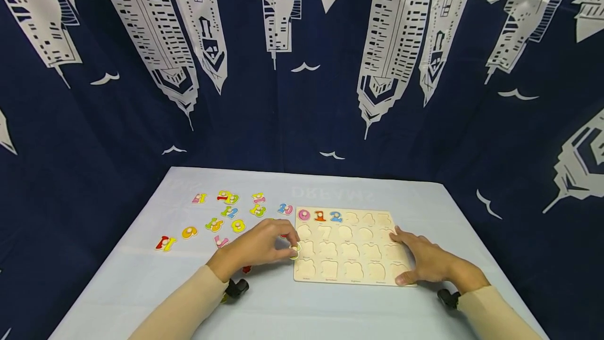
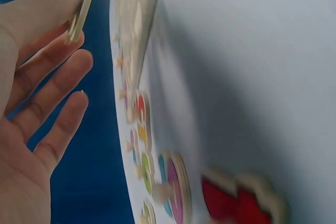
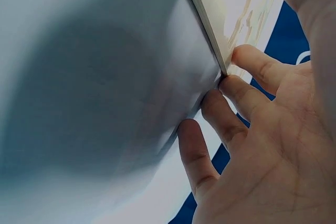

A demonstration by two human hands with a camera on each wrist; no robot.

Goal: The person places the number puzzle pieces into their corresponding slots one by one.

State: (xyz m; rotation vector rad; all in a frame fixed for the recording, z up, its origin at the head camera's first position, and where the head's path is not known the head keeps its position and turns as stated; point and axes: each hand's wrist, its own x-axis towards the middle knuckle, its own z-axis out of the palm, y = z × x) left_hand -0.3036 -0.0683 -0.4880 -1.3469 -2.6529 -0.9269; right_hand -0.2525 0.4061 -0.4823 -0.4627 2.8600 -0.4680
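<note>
My left hand (image 1: 264, 243) pinches a thin wooden number piece (image 1: 295, 250) between thumb and fingers, at the left edge of a wooden number puzzle board (image 1: 317, 266). In the left wrist view this piece (image 2: 82, 13) shows edge-on, so its number cannot be read. The other left fingers are spread. Set in the board's top row are a pink 0 (image 1: 304, 215), a red-orange 1 (image 1: 320, 216) and a blue 2 (image 1: 336, 216). My right hand (image 1: 427, 259) rests against the board's right side, thumb at the lower corner, and its extended fingers (image 3: 245, 93) touch the edge.
Several loose knobbed number pieces lie left of the board, among them a red-and-yellow one (image 1: 165, 243), a yellow 8 (image 1: 238, 225) and a blue 20 (image 1: 285, 209). A red piece (image 1: 247, 269) is partly hidden by the left wrist. Behind the white table (image 1: 358, 311) hangs a navy curtain (image 1: 278, 119).
</note>
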